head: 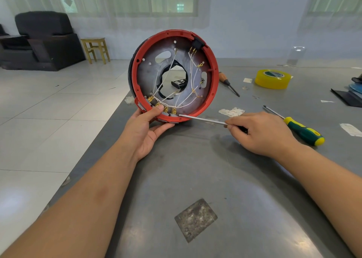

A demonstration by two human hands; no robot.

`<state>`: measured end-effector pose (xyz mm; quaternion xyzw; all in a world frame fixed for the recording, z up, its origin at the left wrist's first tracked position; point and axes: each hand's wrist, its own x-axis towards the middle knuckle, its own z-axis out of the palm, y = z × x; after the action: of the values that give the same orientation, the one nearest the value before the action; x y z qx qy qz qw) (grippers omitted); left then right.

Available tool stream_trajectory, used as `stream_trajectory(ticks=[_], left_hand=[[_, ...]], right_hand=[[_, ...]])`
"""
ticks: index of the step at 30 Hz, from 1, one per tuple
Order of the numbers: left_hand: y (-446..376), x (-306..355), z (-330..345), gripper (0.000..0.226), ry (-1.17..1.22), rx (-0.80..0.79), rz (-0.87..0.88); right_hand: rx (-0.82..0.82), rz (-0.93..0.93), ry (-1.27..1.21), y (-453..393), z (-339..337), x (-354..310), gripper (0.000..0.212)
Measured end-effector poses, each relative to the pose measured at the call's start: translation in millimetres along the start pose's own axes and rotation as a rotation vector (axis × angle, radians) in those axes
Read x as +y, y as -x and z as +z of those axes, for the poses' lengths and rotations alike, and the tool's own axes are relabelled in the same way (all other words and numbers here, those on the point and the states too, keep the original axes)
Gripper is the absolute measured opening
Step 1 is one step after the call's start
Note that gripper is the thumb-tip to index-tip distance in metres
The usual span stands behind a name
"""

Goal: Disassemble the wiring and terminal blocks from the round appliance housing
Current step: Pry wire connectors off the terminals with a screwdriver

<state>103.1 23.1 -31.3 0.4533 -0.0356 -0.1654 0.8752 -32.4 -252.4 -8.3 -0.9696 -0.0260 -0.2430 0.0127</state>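
Red plastic rims the round housing [212, 93], which is standing on edge at the near-left corner of the grey tabletop [195, 169], open side facing the camera. The left hand [146, 129] is gripping its lower rim, thumb pressing over the edge just beside the row of brass terminals [162, 106]. The right hand [262, 133] is curling its fingers round a screwdriver [202, 119], whose handle is mostly hidden in the fist and whose tip is touching the rim at the rightmost terminal. White wires [191, 73] are running from that row across the metal plate to a black connector block [197, 43] at the upper rim.

Risks, as judged:
- Tip is working close to the left thumb. A slip off the terminal would be driving the blade toward that thumb.
- Housing is balancing on a curved edge near the tabletop's border. Side force from the screwdriver could be rolling it or pushing it off the edge.
- Prying at the terminal rather than its seat could be bending the brass or tearing a wire from its crimp.
- Grip sits far back on the tool, so fine control looks reduced.

A second screwdriver with green and yellow handle [302, 131], a wooden-handled tool [227, 81] and a yellow tape roll [273, 79] are lying well apart to the right.
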Motion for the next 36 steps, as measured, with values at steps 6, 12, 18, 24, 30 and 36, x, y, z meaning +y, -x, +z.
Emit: stream_trajectory(ticks=[6, 12, 18, 24, 30, 36], left_hand=[[-1, -2, -1, 0.027, 0.019, 0.001, 0.020], [1, -2, 2, 0.016, 0.030, 0.025, 0.036], [4, -3, 6, 0.013, 0.119, 0.074, 0.035], [2, -3, 5, 0.027, 0.077, 0.060, 0.046], [1, -5, 1, 0.019, 0.026, 0.013, 0.058], [1, -5, 1, 0.016, 0.045, 0.018, 0.044]], right_hand=[[-0.011, -0.011, 0.025, 1, 4, -2, 0.031], [0.000, 0.001, -0.014, 3, 8, -5, 0.033], [0.018, 0.026, -0.049, 2, 11, -13, 0.030], [0.065, -0.029, 0.062, 1, 1, -10, 0.027], [0.081, -0.057, 0.135, 0, -5, -5, 0.026], [0.087, -0.037, 0.098, 4, -2, -8, 0.028]])
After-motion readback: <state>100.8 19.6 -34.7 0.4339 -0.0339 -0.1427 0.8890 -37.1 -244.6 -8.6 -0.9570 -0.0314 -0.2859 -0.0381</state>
